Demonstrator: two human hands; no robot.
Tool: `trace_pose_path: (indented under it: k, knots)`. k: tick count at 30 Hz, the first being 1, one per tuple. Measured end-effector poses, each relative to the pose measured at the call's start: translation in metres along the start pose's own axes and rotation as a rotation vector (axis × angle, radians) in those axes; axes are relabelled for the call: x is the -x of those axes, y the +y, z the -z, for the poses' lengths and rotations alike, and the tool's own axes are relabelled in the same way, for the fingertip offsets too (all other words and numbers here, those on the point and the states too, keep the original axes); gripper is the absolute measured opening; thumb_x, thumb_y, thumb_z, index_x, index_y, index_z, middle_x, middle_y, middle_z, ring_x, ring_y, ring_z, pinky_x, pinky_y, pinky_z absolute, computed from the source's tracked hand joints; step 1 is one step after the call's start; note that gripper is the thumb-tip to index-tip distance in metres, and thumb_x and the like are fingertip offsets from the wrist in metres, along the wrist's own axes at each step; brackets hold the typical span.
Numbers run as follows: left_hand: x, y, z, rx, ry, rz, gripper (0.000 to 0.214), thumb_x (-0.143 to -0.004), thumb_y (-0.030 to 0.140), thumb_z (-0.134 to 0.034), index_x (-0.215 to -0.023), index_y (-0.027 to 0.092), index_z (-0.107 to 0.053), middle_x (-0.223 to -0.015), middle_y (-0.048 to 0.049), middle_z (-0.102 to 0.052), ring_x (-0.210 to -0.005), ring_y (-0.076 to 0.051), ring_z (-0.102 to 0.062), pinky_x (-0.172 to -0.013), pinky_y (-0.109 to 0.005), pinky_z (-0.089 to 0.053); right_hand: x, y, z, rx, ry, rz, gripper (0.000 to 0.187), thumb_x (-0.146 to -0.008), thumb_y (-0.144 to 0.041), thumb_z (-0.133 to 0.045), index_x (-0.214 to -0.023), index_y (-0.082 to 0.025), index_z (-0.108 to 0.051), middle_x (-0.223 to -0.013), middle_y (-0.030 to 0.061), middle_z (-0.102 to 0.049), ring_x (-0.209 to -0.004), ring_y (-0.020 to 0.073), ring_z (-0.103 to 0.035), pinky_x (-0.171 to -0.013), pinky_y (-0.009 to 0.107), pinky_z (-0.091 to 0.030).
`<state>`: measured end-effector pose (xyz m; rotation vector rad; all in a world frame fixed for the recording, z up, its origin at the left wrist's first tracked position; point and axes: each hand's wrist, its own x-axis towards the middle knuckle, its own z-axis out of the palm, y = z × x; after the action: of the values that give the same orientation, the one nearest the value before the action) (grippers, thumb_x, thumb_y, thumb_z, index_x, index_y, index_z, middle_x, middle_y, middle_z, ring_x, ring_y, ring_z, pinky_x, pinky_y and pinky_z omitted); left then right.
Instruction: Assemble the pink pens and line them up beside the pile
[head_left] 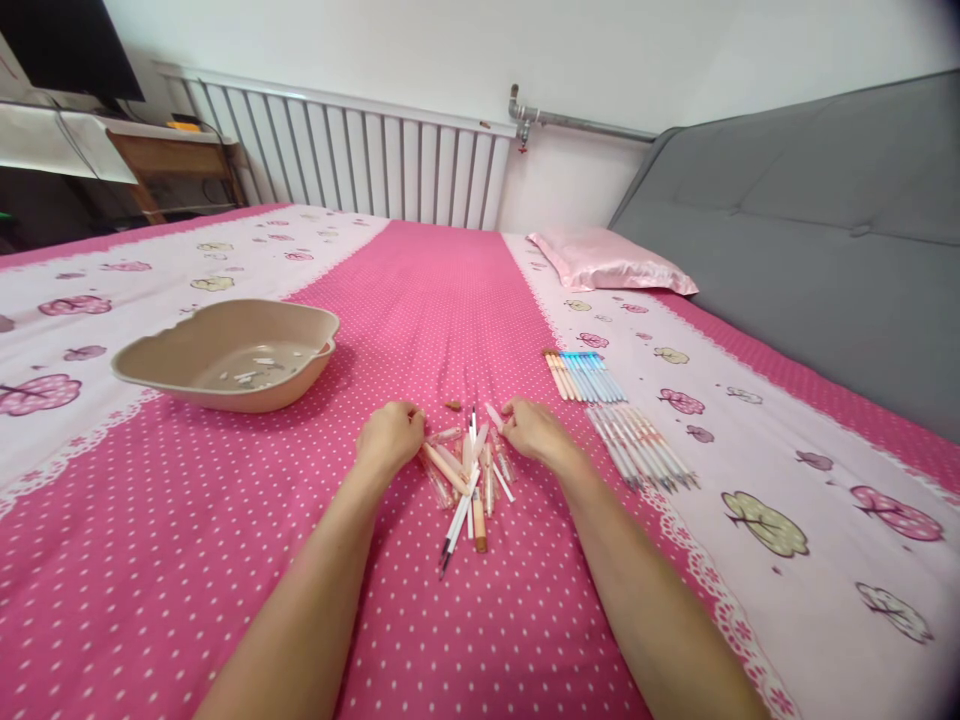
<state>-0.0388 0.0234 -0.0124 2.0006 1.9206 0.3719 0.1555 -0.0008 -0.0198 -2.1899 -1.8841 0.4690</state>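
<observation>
A loose heap of pens, refills and clear pen barrels (469, 475) lies on the pink dotted bedsheet (420, 300) in front of me. My left hand (390, 435) rests at the heap's left edge, fingers curled on a clear barrel. My right hand (529, 425) sits at the heap's right edge, its fingertips pinched on a small pale pink pen piece. Both forearms reach in from the bottom of the view.
A beige shallow basin (232, 350) stands to the left. Right of my hands lie two neat rows of pens, one blue and orange (585, 375), one white (641, 445). A pink pillow (607, 262) lies by the grey headboard (810, 240); a radiator lines the far wall.
</observation>
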Motion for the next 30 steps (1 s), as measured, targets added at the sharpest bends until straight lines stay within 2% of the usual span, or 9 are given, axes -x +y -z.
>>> trace_pose_path:
  k: [2, 7, 9, 18, 30]
  knots:
    - [0.000, 0.001, 0.000, -0.007, -0.020, -0.014, 0.031, -0.082, 0.029, -0.041, -0.077, 0.014, -0.067, -0.079, -0.0115, -0.068, -0.070, -0.019, -0.060, -0.057, -0.025, -0.035, 0.001, 0.001, 0.003, -0.008, -0.016, 0.013, 0.031, -0.076, -0.016, -0.051, -0.106, -0.013, -0.058, -0.101, 0.0132, -0.065, -0.086, 0.0212, -0.060, -0.063, 0.025, -0.038]
    - [0.002, 0.005, 0.000, -0.006, -0.073, -0.069, 0.030, -0.082, 0.026, -0.040, -0.072, 0.014, -0.066, -0.070, -0.0080, -0.066, -0.063, -0.016, -0.057, -0.053, -0.023, -0.033, 0.004, 0.002, 0.012, -0.054, -0.123, 0.084, 0.022, -0.073, -0.016, -0.052, -0.092, -0.015, -0.062, -0.072, 0.0029, -0.066, -0.063, 0.0142, -0.058, -0.051, 0.021, -0.032]
    - [0.003, 0.006, -0.001, -0.007, -0.091, -0.085, 0.030, -0.081, 0.026, -0.039, -0.069, 0.014, -0.065, -0.067, -0.0072, -0.065, -0.060, -0.016, -0.056, -0.052, -0.023, -0.032, 0.004, 0.002, 0.014, -0.069, -0.141, 0.099, 0.018, -0.073, -0.018, -0.052, -0.087, -0.016, -0.064, -0.069, 0.0009, -0.065, -0.060, 0.0125, -0.057, -0.050, 0.020, -0.031]
    - [0.000, 0.000, 0.000, -0.038, -0.016, -0.046, 0.028, -0.080, 0.028, -0.041, -0.077, 0.016, -0.066, -0.081, -0.0111, -0.069, -0.073, -0.021, -0.061, -0.056, -0.025, -0.034, 0.001, 0.009, 0.011, -0.061, -0.036, 0.021, 0.021, -0.076, -0.016, -0.049, -0.092, -0.016, -0.063, -0.087, 0.0074, -0.069, -0.075, 0.0160, -0.061, -0.056, 0.021, -0.035]
    - [-0.001, 0.000, 0.000, -0.016, -0.011, -0.032, 0.027, -0.079, 0.028, -0.045, -0.083, 0.017, -0.069, -0.086, -0.0100, -0.070, -0.079, -0.021, -0.063, -0.063, -0.025, -0.040, 0.002, 0.003, 0.008, -0.018, -0.020, 0.030, 0.026, -0.079, -0.027, -0.050, -0.100, -0.017, -0.061, -0.100, 0.0095, -0.067, -0.089, 0.0205, -0.061, -0.066, 0.024, -0.039]
